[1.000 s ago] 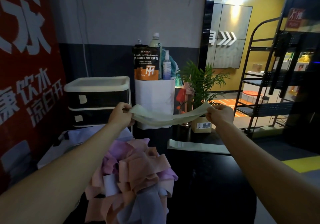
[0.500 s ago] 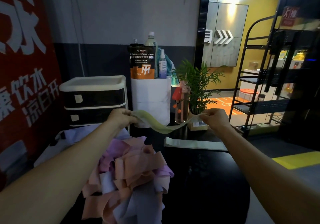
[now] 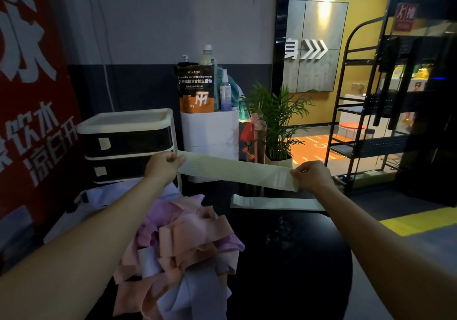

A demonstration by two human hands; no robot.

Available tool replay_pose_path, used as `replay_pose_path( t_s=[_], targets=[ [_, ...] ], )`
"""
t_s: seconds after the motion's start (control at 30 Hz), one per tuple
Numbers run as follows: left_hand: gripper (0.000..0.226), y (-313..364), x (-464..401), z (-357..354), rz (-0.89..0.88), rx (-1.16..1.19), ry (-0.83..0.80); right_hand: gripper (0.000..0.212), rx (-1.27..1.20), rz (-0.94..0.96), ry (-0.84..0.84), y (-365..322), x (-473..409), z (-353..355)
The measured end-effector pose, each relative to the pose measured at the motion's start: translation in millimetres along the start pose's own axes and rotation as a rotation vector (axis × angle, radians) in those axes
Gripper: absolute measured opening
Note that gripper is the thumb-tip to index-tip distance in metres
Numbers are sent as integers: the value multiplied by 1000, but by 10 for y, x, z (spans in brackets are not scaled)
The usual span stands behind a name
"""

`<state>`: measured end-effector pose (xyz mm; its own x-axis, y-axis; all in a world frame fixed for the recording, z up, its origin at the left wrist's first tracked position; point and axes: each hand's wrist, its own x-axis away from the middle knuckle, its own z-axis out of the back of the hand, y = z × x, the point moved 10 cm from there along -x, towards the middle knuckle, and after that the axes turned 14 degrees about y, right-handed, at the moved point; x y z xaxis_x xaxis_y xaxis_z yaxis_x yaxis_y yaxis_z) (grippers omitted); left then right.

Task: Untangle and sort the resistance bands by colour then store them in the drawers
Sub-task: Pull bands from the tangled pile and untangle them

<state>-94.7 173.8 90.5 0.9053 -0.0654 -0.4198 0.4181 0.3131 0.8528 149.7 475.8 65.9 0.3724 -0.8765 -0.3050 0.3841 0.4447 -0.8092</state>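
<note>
A pale green resistance band [image 3: 235,170] is stretched flat between my two hands above the dark table. My left hand [image 3: 162,166] pinches its left end, my right hand [image 3: 312,175] pinches its right end. Below it a second pale green band [image 3: 277,202] lies flat on the round black table [image 3: 296,258]. A tangled heap of pink, purple and lilac bands [image 3: 183,243] sits at the near left. Behind my left hand stands the small drawer unit [image 3: 126,144], cream frame with dark drawers, both shut.
A white bin [image 3: 210,134] holds a supplement bag and bottles behind the bands. A potted plant [image 3: 277,124] stands to its right. A black metal rack [image 3: 366,112] fills the right side. A red printed wall panel [image 3: 32,102] runs along the left.
The green band, sagging and twisted between my hands before, is now pulled straight and flat. Both hands have dropped slightly and moved apart.
</note>
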Motion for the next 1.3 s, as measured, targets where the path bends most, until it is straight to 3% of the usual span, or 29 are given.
replay_pose_path(
  t_s=[0.17,0.33,0.4,0.43,0.5,0.57,0.67,0.83,1.07,1.3],
  targets=[
    [31,111,90,-145,-89,-116,-13,23,136,-1,-59,152,-7,-26],
    [17,394,217,-459,-169,29,-128,25,302,-21,-236,338,65,-258],
    [13,609,312,-630,-246,54,-207,10,237,37,-285,164,93,-343],
    [11,712,359,-698,-274,58,-242,16,95,61,-315,-14,128,-377],
    [8,868,419,-831,-296,78,-305,21,-134,161,-269,-419,95,-324],
    [14,990,449,-939,-290,136,-350,14,-136,340,-204,-854,96,-218],
    [22,1183,492,-1029,-302,200,-375,19,-174,494,-236,-1293,149,-190],
    [24,1411,509,-1065,-331,274,-366,15,-106,570,-280,-1415,121,-203],
    [8,1297,598,-1326,-224,397,-504,12,-208,539,-123,-1370,-100,-26],
    [16,1460,617,-1445,-179,452,-533,11,-109,675,-11,-1540,-111,142]
  ],
)
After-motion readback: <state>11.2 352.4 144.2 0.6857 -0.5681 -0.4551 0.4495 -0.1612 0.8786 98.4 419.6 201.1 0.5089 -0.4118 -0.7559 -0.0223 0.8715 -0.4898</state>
